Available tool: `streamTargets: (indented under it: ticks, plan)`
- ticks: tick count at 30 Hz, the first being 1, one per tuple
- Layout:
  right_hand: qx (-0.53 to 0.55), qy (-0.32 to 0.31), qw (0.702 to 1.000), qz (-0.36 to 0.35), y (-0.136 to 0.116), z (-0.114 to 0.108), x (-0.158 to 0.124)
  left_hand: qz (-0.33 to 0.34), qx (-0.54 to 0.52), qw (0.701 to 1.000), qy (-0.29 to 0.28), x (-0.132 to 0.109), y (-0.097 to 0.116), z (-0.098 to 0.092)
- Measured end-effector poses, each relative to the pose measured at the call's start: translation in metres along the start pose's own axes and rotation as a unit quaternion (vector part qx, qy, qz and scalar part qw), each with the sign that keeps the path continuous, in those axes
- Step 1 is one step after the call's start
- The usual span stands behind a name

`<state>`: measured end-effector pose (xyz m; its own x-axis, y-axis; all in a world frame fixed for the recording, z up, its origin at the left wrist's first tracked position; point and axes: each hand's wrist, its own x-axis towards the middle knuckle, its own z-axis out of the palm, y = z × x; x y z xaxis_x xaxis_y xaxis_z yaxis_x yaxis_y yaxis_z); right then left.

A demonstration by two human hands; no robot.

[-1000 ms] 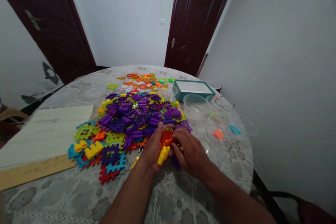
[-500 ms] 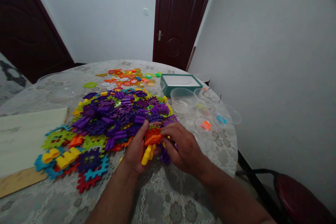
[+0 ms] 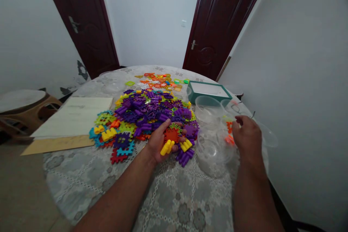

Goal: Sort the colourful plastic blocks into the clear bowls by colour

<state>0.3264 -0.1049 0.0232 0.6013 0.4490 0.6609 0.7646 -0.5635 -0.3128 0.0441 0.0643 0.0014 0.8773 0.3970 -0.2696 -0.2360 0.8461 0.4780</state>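
Right hand (image 3: pixel 247 134) pulling away from left, fingers half curled, cannot tell whether anything sits pinched between them, hovering right of heaped purple interlocking plastic tiles (image 3: pixel 146 110), above clear plastic bowl (image 3: pixel 214 150) with orange plastic pieces (image 3: pixel 230 139) showing beside it. Left hand (image 3: pixel 160 141) staying at heap's near edge, fingers half open, holding orange waffle-shaped plastic tile (image 3: pixel 172 135) joined to yellow plastic peg block (image 3: pixel 167 147).
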Motion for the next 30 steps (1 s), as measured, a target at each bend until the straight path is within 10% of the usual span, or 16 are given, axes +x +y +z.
streamTargets:
  ticks: [4,12,22,30]
  plan:
    - [0.113,0.014,0.989,-0.091,-0.044,0.0,-0.012,0.005,0.026,1.0,0.006,0.0,-0.005,0.005]
    - [0.258,-0.175,0.905,-0.29,-0.134,-0.01,-0.06,0.024,0.086,0.996,0.031,-0.001,-0.011,0.012]
    - [0.265,-0.217,0.902,-0.263,-0.14,-0.013,-0.066,0.02,0.125,0.992,0.024,-0.004,-0.015,0.018]
    - [0.286,-0.107,0.939,-0.156,-0.105,-0.03,-0.038,0.023,0.094,0.995,0.026,-0.005,-0.01,0.014]
